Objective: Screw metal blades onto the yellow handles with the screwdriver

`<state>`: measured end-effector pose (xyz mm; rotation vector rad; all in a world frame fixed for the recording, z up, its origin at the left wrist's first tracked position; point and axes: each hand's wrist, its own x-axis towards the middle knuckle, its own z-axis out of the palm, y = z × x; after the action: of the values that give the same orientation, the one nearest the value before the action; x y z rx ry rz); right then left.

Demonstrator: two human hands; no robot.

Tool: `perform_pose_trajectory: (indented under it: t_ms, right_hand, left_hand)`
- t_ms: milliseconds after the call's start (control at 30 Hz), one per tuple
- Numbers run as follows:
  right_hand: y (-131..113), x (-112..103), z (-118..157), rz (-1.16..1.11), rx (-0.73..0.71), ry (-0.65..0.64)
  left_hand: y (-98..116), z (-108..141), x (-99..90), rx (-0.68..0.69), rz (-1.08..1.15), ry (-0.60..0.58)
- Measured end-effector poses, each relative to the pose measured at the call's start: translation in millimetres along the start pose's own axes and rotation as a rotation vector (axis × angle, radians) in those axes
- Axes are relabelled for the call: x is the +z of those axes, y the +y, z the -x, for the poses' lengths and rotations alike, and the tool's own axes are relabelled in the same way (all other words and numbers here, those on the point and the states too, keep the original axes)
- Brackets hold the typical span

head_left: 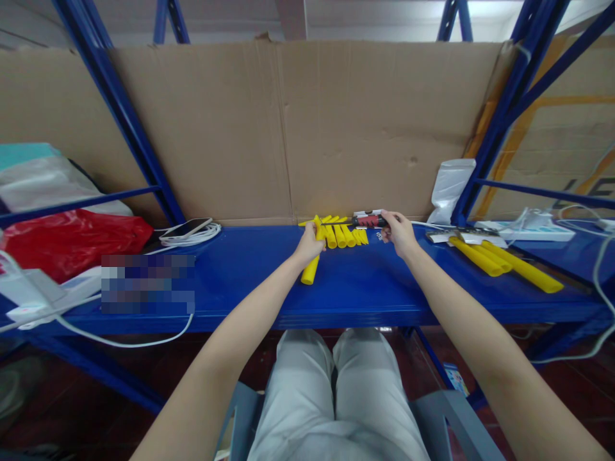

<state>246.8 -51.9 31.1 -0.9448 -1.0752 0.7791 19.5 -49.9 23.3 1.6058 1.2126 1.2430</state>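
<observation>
In the head view my left hand [309,244] is closed around a yellow plastic part [318,223] over the blue shelf. A yellow tube [311,270] sticks out below that hand; whether it joins the held part I cannot tell. My right hand [396,232] grips a screwdriver [369,221] by its red and black handle. Its thin shaft points left, level, towards the yellow part; contact at the tip is too small to make out. Between the hands, several yellow tubular pieces [341,237] lie side by side, with small flat yellow pieces [360,237] at their right.
More yellow tubes [521,266] lie on the right of the blue shelf [240,282], beside a white power strip [542,232]. A phone [186,229] and coiled white cable rest at left, near a red bag [77,240]. Cardboard [216,128] closes the back; blue posts flank it.
</observation>
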Motion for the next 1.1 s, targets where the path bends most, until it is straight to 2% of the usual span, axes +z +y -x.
perform_pose_trajectory:
  t_ms: [300, 433, 633, 900, 1100]
  right_hand:
    - [-1.2, 0.1, 3.6, 0.069, -0.012, -0.021]
    - [-4.0, 2.0, 4.0, 0.019, -0.015, -0.008]
    - [-3.7, 0.6, 4.5, 0.036, -0.015, -0.064]
    - [-5.4, 2.5, 3.7, -0.023, -0.043, -0.014]
    - [-3.9, 0.7, 5.0, 0.037, -0.046, -0.052]
  left_hand:
    - [-0.5, -0.4, -0.8, 0.001, 0.007, 0.008]
    - [-2.1, -2.2, -1.1, 0.003, 0.018, -0.001]
    - [-0.2, -0.7, -1.7, -0.019, 0.007, 0.009]
    - [2.7, 1.3, -0.6, -0.012, 0.010, 0.009]
    - [-1.6, -0.9, -1.1, -0.006, -0.014, 0.005]
